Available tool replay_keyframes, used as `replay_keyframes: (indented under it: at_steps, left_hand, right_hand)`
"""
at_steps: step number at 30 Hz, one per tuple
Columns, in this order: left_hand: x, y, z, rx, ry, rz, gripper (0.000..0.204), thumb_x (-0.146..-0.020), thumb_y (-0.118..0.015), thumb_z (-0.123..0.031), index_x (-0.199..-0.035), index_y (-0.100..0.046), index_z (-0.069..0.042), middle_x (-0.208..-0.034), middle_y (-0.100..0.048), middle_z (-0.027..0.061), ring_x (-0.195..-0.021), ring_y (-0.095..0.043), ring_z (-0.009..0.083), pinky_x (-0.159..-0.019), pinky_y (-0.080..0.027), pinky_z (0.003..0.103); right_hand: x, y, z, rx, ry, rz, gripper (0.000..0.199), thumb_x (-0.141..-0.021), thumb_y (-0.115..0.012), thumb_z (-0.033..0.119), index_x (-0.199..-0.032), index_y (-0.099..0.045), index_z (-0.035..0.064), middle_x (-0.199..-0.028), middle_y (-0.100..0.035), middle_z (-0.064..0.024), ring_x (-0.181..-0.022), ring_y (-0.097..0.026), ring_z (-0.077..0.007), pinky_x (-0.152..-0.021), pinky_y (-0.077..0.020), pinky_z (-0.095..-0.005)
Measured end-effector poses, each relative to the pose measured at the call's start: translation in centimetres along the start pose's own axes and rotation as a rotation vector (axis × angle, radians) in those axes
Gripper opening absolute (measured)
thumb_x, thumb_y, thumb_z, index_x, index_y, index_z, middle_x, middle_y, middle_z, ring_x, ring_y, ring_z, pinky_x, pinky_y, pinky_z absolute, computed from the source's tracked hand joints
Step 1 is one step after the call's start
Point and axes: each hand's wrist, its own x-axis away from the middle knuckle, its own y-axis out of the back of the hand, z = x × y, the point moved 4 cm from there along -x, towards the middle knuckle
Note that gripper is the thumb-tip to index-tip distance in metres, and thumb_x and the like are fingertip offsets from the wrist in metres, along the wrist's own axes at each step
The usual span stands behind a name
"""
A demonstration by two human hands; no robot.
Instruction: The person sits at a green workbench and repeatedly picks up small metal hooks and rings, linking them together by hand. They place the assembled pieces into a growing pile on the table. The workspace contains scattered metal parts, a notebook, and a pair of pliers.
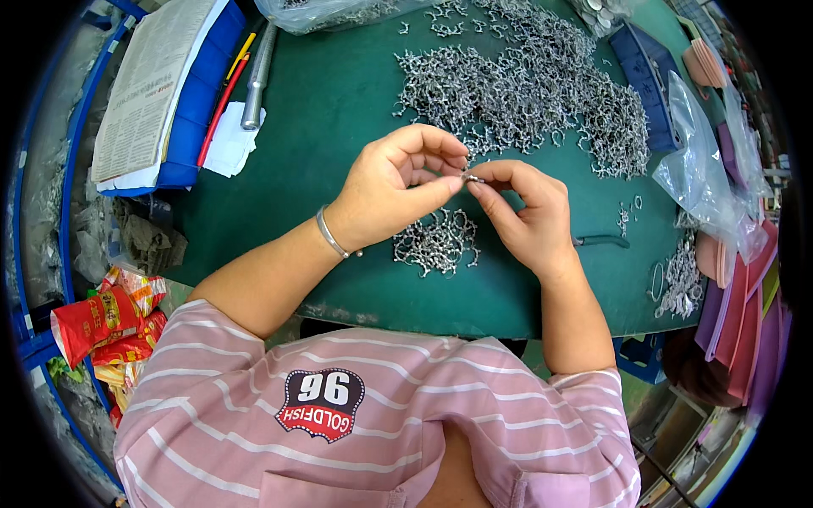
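A small silver-grey metal piece [477, 179] is pinched at the fingertips of the left hand [396, 176] and right hand [529, 212], lying roughly crosswise between them. Only a slim, shiny bit shows; fingers hide the rest, and it appears, as far as this view allows, to be a ring. In view, it sits between a loose pile [436, 243] of silver rings and a larger heap [508, 93].

Left hand [394, 179] and right hand [533, 213] meet at a small metal piece [476, 179].
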Motion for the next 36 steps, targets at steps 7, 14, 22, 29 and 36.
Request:
replay_keyframes:
  at_steps: [7,14,22,29,36]
  left_hand:
    - [0.1,0.1,-0.8,-0.335,-0.003,0.161,0.012,-0.078,-0.064,0.007,-0.087,-0.063,0.000,-0.093,-0.061,0.0065,-0.086,-0.060,0.0126,-0.075,-0.051,0.025]
    - [0.3,-0.8,-2.2,-0.604,-0.295,0.431,0.011,-0.070,-0.067,0.003,-0.079,-0.066,-0.003,-0.081,-0.066,0.0073,-0.077,-0.063,0.0204,-0.069,-0.050,0.029]
    - [-0.1,0.1,-1.6,-0.553,-0.096,0.075,0.011,-0.077,-0.069,0.000,-0.087,-0.066,-0.001,-0.087,-0.063,0.0061,-0.075,-0.061,0.0102,-0.065,-0.050,0.022]
    - [-0.2,1.0,-0.4,-0.397,0.049,0.020,0.009,-0.083,-0.062,0.004,-0.092,-0.063,0.004,-0.088,-0.064,0.0067,-0.079,-0.064,0.0127,-0.070,-0.053,0.023]
    - [-0.1,0.9,-0.3,-0.243,0.142,0.014,0.009,-0.085,-0.061,0.003,-0.094,-0.061,0.005,-0.090,-0.064,0.0082,-0.081,-0.065,0.0142,-0.073,-0.055,0.025]
  right_hand:
    - [-0.4,1.4,0.5,0.110,0.121,-0.029,0.018,-0.073,-0.065,-0.008,-0.087,-0.062,0.0026,-0.084,-0.064,-0.0104,-0.075,-0.063,-0.0251,-0.065,-0.0509,-0.0322]
    - [-0.2,2.5,-2.0,0.342,-0.212,-0.044,0.011,-0.076,-0.068,0.005,-0.086,-0.064,0.0012,-0.081,-0.061,-0.0113,-0.073,-0.061,-0.0278,-0.066,-0.0498,-0.0347]
    - [-0.2,1.0,-1.1,0.118,-0.152,0.024,0.010,-0.075,-0.069,0.003,-0.084,-0.063,0.0009,-0.081,-0.062,-0.0095,-0.067,-0.061,-0.0218,-0.060,-0.0493,-0.0304]
    - [-0.4,0.7,-0.8,0.012,-0.011,0.046,0.015,-0.076,-0.066,-0.002,-0.091,-0.065,0.0010,-0.084,-0.062,-0.0105,-0.075,-0.062,-0.0232,-0.065,-0.0500,-0.0312]
    - [-0.7,-0.4,-0.8,0.340,-0.007,0.082,0.014,-0.074,-0.065,-0.002,-0.087,-0.062,0.0029,-0.091,-0.057,-0.0114,-0.089,-0.056,-0.0308,-0.076,-0.0464,-0.0386]
